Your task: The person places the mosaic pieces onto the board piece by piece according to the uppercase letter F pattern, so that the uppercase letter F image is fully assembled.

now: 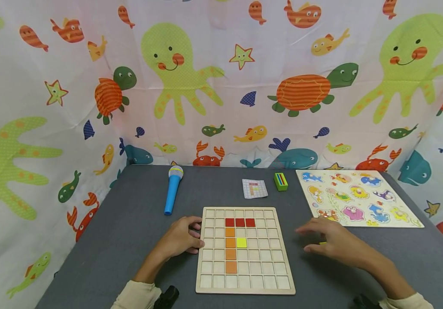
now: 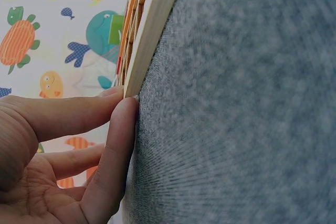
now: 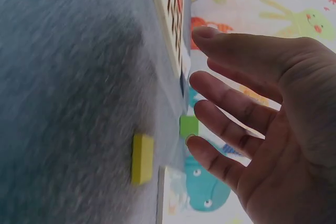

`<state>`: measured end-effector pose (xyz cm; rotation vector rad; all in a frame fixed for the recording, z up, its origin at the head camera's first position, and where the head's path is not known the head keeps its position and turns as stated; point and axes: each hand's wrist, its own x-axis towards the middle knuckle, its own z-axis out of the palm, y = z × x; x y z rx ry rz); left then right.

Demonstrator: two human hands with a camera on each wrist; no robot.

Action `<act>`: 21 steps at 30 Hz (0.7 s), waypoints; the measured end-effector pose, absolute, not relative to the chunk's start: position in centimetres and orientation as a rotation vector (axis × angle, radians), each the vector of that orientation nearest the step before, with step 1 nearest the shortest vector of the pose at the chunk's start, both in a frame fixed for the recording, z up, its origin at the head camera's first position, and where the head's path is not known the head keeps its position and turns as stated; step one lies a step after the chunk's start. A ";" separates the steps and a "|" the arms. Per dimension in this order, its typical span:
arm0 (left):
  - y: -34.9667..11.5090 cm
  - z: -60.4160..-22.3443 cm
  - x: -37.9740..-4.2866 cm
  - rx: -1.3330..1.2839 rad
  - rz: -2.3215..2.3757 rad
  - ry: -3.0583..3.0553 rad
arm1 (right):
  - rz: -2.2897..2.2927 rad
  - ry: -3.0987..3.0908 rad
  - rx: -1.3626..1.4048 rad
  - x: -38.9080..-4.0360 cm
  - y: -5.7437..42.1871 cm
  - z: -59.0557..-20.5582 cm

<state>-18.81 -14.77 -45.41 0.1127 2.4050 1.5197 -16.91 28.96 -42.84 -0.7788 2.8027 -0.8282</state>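
A wooden grid board (image 1: 260, 256) lies on the grey table, with red tiles (image 1: 240, 222) in a row, orange tiles (image 1: 231, 243) in a column, and one yellow tile (image 1: 241, 243). At the board's left edge, my left hand (image 1: 183, 238) pinches the rim between thumb and finger; in the left wrist view the fingertips (image 2: 122, 116) meet at that edge. To the right of the board hovers my right hand (image 1: 335, 240), its fingers loosely spread and holding nothing. A yellow block (image 3: 142, 159) lies on the table below it, mostly hidden by the hand in the head view.
Behind the board lie a small printed grid card (image 1: 255, 189) and a green box with coloured strips (image 1: 281, 182). A blue toy microphone (image 1: 173, 191) is at the back left. A sea-animal puzzle board (image 1: 353, 197) covers the back right, close to my right hand.
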 end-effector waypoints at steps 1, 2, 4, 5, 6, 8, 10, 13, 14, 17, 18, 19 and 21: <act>-14.8 -45.4 -18.8 0.113 1.519 2.406 | -0.826 2.807 -0.770 -16.8 29.2 -42.9; -14.8 -45.4 -18.8 0.112 1.519 2.405 | -0.822 2.813 -0.765 -16.7 29.5 -42.9; -14.7 -45.4 -18.8 0.112 1.518 2.408 | -0.809 2.817 -0.738 -16.6 30.1 -43.0; -14.7 -45.3 -18.7 0.112 1.520 2.408 | -0.811 2.812 -0.714 -16.5 30.4 -43.1; -14.7 -45.3 -18.7 0.112 1.521 2.408 | -0.806 2.806 -0.692 -16.4 30.6 -43.1; -14.7 -45.3 -18.7 0.112 1.523 2.407 | -0.806 2.791 -0.656 -16.3 31.1 -43.3; -14.7 -45.3 -18.7 0.110 1.525 2.404 | -0.801 2.778 -0.623 -16.1 31.7 -43.5; -14.7 -45.3 -18.6 0.104 1.527 2.401 | -0.780 2.789 -0.605 -15.9 32.4 -43.7; -14.7 -45.3 -18.6 0.103 1.529 2.400 | -0.775 2.793 -0.600 -15.9 32.6 -43.7; -14.7 -45.2 -18.7 0.100 1.531 2.401 | -0.760 2.808 -0.593 -15.8 33.1 -43.8; -14.7 -45.2 -18.7 0.100 1.530 2.402 | -0.756 2.806 -0.588 -15.8 33.2 -43.8; -14.7 -45.2 -18.7 0.099 1.530 2.402 | -0.755 2.804 -0.583 -15.8 33.3 -43.9; -14.7 -45.2 -18.7 0.096 1.526 2.405 | -0.748 2.799 -0.578 -15.8 33.5 -44.1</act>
